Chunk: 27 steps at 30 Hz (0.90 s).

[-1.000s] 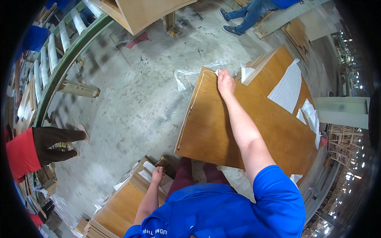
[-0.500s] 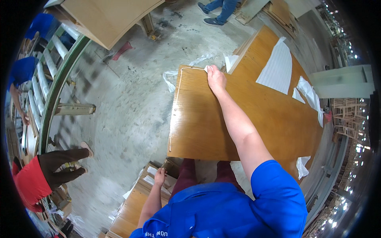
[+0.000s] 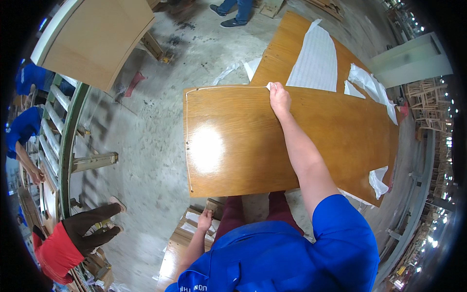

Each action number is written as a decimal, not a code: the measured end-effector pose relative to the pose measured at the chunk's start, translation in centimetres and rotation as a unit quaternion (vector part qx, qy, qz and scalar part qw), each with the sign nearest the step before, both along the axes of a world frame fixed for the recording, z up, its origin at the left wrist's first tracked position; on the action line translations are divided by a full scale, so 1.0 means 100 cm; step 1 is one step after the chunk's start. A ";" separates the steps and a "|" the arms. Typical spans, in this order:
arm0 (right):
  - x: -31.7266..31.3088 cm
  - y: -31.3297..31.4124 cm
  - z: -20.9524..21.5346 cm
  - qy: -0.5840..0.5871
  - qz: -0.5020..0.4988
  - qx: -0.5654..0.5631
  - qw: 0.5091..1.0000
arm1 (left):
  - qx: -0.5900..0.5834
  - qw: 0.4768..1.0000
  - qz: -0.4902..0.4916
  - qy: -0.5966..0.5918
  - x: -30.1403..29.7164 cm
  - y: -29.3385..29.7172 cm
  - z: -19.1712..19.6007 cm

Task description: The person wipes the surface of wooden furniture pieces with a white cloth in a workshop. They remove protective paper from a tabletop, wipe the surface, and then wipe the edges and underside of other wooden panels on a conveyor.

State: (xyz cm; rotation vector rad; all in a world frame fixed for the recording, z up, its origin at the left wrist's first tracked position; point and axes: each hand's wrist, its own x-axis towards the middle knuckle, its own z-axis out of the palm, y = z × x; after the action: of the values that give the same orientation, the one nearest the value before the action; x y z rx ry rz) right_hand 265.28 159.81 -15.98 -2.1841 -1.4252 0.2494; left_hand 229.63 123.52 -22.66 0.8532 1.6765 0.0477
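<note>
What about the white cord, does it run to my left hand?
No, the cord runs along two edges of the panel to your right hand.

A scuffed grey concrete floor [image 3: 155,146], marked with dark stains [image 3: 187,26], carries a crumpled red scrap [image 3: 134,84] and crinkled white wrapping [image 3: 226,73].

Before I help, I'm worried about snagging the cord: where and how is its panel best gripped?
Probably the left edge of the panel, from the left, hands near its corners, palms up. That edge is straight, with floor beside it; the right hand is at the far edge. The cord runs just inside the left edge, so avoid pressing there.
</note>
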 end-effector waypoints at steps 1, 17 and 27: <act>0.011 -0.001 0.000 -0.002 -0.003 -0.002 1.000 | 0.041 0.998 -0.057 0.002 0.004 0.001 0.001; 0.056 -0.006 0.000 0.028 0.007 -0.022 0.999 | 0.247 0.871 -0.400 -0.141 0.145 0.112 0.114; 0.168 -0.024 0.000 0.012 -0.067 -0.012 0.998 | 0.375 0.838 -0.369 -0.147 0.256 0.190 0.128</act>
State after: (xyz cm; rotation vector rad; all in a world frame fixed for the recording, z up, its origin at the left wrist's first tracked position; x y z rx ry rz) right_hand 282.13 157.37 -16.00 -2.2775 -1.2628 0.2452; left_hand 255.20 142.54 -9.86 1.9374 0.9161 0.3024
